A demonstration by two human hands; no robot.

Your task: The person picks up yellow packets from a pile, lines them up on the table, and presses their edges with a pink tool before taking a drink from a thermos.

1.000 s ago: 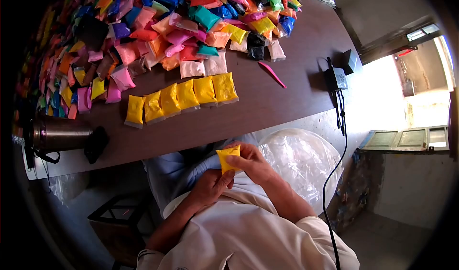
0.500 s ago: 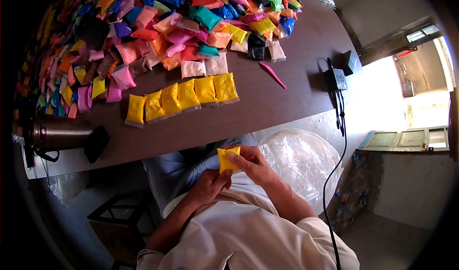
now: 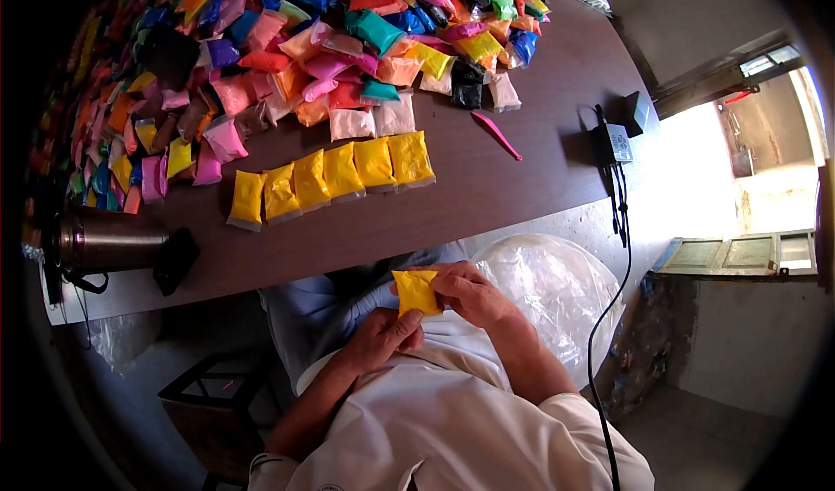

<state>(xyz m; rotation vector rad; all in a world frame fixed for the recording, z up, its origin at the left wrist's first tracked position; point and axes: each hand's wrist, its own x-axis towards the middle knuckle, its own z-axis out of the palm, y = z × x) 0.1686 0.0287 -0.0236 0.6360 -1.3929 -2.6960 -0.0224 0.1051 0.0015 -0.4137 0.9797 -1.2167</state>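
Observation:
Over my lap, below the table's front edge, I hold a small yellow packet [image 3: 416,291] between both hands. My left hand [image 3: 381,338] pinches its lower edge, thumb on the front face. On the packet's right side, my right hand [image 3: 474,293] grips the edge with bent fingers; part of that grip is hidden. A slanted row of several similar yellow packets [image 3: 342,171] lies flat on the table ahead of my hands, their clear edges toward me.
A large heap of coloured packets [image 3: 287,65] covers the table's far left. A pink plastic tool [image 3: 496,136] lies right of the row. Black adapters [image 3: 611,143] with a hanging cable stand at the right; a metal flask [image 3: 113,240] lies left. A clear plastic bag [image 3: 557,295] sits beside my lap.
My right hand has shifted slightly right, and its thumb has moved off the packet's front face toward the edge. More of the yellow packet shows. The row on the table stays put.

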